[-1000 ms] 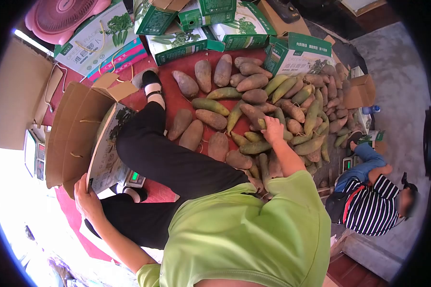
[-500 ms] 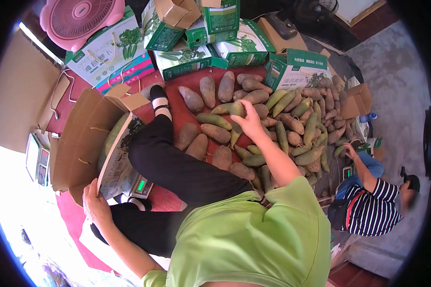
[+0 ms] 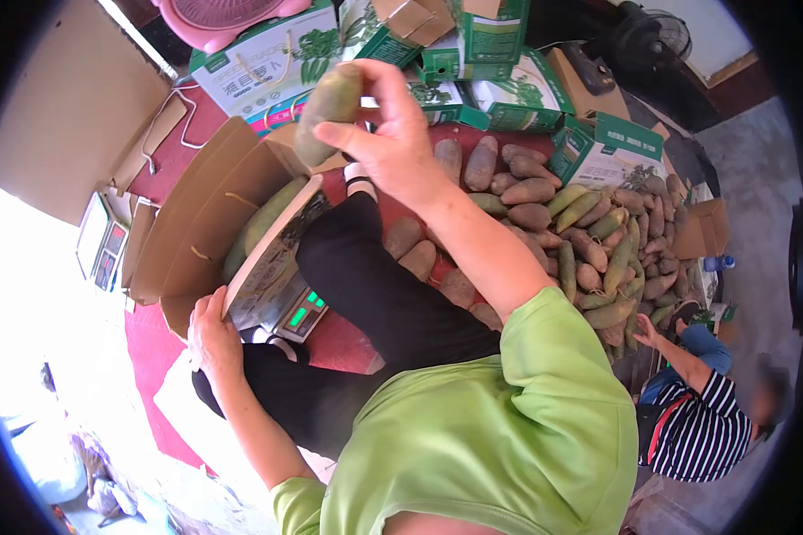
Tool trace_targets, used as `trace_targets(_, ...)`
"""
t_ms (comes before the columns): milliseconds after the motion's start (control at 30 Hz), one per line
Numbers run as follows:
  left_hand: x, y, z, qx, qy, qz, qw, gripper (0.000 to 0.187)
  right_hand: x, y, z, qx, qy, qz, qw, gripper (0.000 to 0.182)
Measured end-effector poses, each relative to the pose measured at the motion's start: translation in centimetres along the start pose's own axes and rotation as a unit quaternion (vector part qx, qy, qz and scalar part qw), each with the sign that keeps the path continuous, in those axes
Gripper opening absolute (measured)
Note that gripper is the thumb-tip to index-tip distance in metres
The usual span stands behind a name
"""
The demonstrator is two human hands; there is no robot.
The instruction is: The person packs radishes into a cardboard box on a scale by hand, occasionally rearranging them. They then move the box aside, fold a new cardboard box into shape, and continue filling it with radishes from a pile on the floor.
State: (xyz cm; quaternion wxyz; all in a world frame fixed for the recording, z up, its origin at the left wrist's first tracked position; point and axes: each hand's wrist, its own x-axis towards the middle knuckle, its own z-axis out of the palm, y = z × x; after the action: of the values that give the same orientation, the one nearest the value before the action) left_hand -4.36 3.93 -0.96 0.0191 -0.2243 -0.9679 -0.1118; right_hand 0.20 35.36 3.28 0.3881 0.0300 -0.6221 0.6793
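Observation:
My right hand (image 3: pixel 391 134) is raised over the far side of an open cardboard box (image 3: pixel 183 227), its fingers and thumb closed round a green radish (image 3: pixel 328 114). The radish is held upright, slightly tilted. At the box's near corner, my left hand (image 3: pixel 216 337) grips the edge of the wall. Inside the box lie green radishes (image 3: pixel 269 218), partly hidden by the box's printed side. The box sits on a scale (image 3: pixel 305 314) with a lit green display, beside my legs.
A large heap of radishes (image 3: pixel 589 245) covers the red floor to the right. Printed cartons (image 3: pixel 522 89) and a pink fan (image 3: pixel 232 18) stand at the back. Another scale (image 3: pixel 105 241) is at left. A person in a striped shirt (image 3: pixel 700 432) works at the far right.
My right hand has lifted the green radish from the heap and carried it left towards the box. My left hand stays on the box edge. The whole view has shifted.

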Motion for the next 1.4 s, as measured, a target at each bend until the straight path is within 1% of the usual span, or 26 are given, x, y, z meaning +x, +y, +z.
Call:
trace_targets(33,0.0,0.0,-0.1,0.002,0.000,-0.004,1.000,0.043,0.1,1.0,1.4,0.032,-0.002,0.014,0.999,0.053)
trace_targets(67,0.0,0.2,-0.2,0.001,0.001,-0.006,1.000,0.043,0.0,1.2,2.9,0.071,0.003,0.049,0.996,0.054)
trace_targets(100,-0.1,0.4,-0.3,-0.001,0.000,-0.004,1.000,0.043,0.0,2.8,4.0,0.027,0.003,0.039,0.999,0.054)
trace_targets(167,-0.1,0.5,-0.2,0.000,-0.004,-0.007,1.000,0.044,-0.4,3.7,6.6,-0.033,0.000,0.028,0.999,0.055)
trace_targets(233,-0.1,0.4,-0.1,0.001,-0.004,-0.006,1.000,0.046,-1.0,5.5,8.6,0.027,-0.011,0.094,0.995,0.053)
trace_targets(267,-0.1,0.3,-0.1,0.000,-0.006,0.000,1.000,0.048,-1.1,6.3,9.1,0.018,-0.025,0.109,0.994,0.054)
trace_targets(300,-0.1,0.1,0.1,-0.001,-0.013,0.007,1.000,0.048,-1.5,7.1,8.8,-0.063,-0.068,0.148,0.985,0.052)
trace_targets(333,0.0,-0.2,0.2,-0.004,-0.012,0.009,1.000,0.048,-1.8,6.9,8.3,-0.149,-0.065,0.058,0.985,0.049)
trace_targets(367,0.0,-0.3,0.3,-0.007,-0.012,0.010,1.000,0.048,-2.1,6.8,7.7,-0.233,-0.063,-0.031,0.970,0.046)
trace_targets(500,-0.1,-0.3,0.3,0.004,-0.002,0.025,1.000,0.040,-3.3,6.3,2.1,-0.257,0.011,-0.055,0.965,0.032)
trace_targets(567,-0.1,0.1,0.0,0.002,-0.017,0.013,1.000,0.042,-5.0,6.2,-2.0,-0.255,0.044,0.017,0.966,0.030)
trace_targets(633,-0.1,-0.6,0.5,-0.003,-0.015,0.016,1.000,0.044,-7.9,7.3,-6.6,-0.218,0.095,0.109,0.965,0.031)
trace_targets(700,0.0,-0.6,0.7,0.002,-0.023,0.020,1.000,0.046,-12.7,10.6,-12.3,-0.311,0.095,0.139,0.936,0.033)
trace_targets(767,0.0,-0.8,0.9,0.009,-0.028,0.020,0.999,0.047,-18.2,10.2,-16.4,-0.392,0.106,0.250,0.879,0.033)
trace_targets(833,0.0,-1.0,1.2,0.010,-0.014,0.019,1.000,0.048,-24.2,10.0,-20.1,-0.453,0.092,0.343,0.818,0.035)
trace_targets(867,-0.1,-1.3,1.4,0.008,-0.007,0.028,1.000,0.043,-27.7,10.3,-22.0,-0.459,0.092,0.399,0.789,0.034)
trace_targets(900,0.0,-1.3,1.4,0.010,-0.011,0.031,0.999,0.043,-30.5,9.9,-23.5,-0.462,0.090,0.452,0.757,0.033)
trace_targets(967,0.0,-1.2,1.5,0.009,-0.012,0.025,1.000,0.036,-33.7,6.6,-24.6,-0.513,0.084,0.489,0.701,0.030)
trace_targets(1033,0.0,-1.7,1.9,0.007,-0.005,0.038,0.999,0.033,-39.7,6.5,-28.5,-0.541,0.121,0.487,0.675,0.029)
trace_targets(1100,0.1,-2.2,2.1,0.005,0.004,0.051,0.999,0.031,-41.9,4.0,-30.6,-0.577,0.111,0.543,0.600,0.028)
trace_targets(1167,0.2,-2.4,2.1,0.020,-0.001,0.053,0.998,0.030,-42.3,1.3,-31.6,-0.589,0.139,0.553,0.572,0.026)
trace_targets(1200,0.2,-2.3,2.0,0.022,-0.004,0.055,0.998,0.030,-43.0,0.6,-32.2,-0.588,0.140,0.556,0.571,0.026)
trace_targets(1267,0.2,-2.2,2.2,-0.004,0.001,0.057,0.998,0.030,-43.5,-0.3,-33.7,-0.620,0.159,0.557,0.529,0.026)
trace_targets(1300,0.2,-2.2,2.3,-0.004,-0.001,0.057,0.998,0.030,-43.7,-0.6,-34.1,-0.620,0.159,0.558,0.528,0.026)
trace_targets(1367,0.3,-2.7,2.4,0.006,-0.001,0.042,0.999,0.030,-43.2,-1.4,-34.2,-0.642,0.164,0.556,0.502,0.024)
trace_targets(1400,0.3,-3.0,2.5,0.009,-0.001,0.042,0.999,0.030,-42.9,-1.5,-34.3,-0.644,0.141,0.565,0.496,0.025)
